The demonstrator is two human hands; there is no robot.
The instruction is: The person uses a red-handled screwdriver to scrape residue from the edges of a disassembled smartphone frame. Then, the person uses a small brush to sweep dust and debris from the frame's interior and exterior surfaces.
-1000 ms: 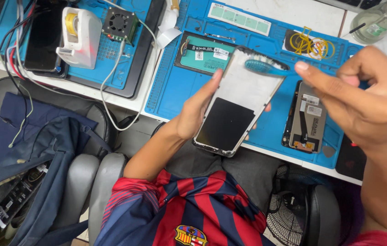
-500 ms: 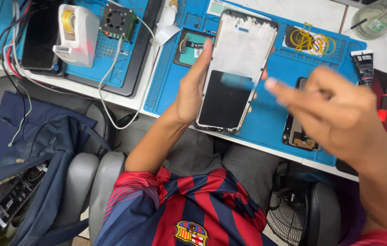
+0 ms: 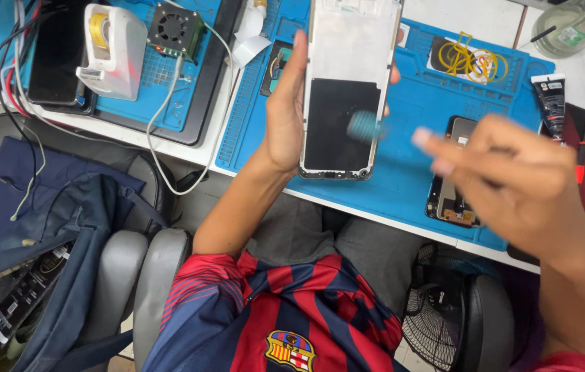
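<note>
My left hand [image 3: 284, 117] grips the left edge of a phone display panel [image 3: 349, 89] and holds it upright over the blue work mat [image 3: 409, 182]. The panel shows its white inner side with a black rectangle on the lower half. My right hand [image 3: 513, 189] comes in from the right, blurred by motion, with its fingers pinched. At its fingertips is a small blue tool [image 3: 364, 126], also blurred, which lies over the black rectangle. I cannot tell whether the tool touches the panel.
An opened phone body [image 3: 452, 196] lies on the mat by my right hand, with a yellow wire coil [image 3: 468, 62] and a black tube [image 3: 550, 96] behind. To the left stand a white tape dispenser [image 3: 110, 48], a small fan [image 3: 175, 27] and cables. A floor fan [image 3: 437, 324] sits below.
My left hand has turned the panel from tilted to upright and lifted it farther over the mat. My right hand has dropped lower and moved the blue tool down the panel.
</note>
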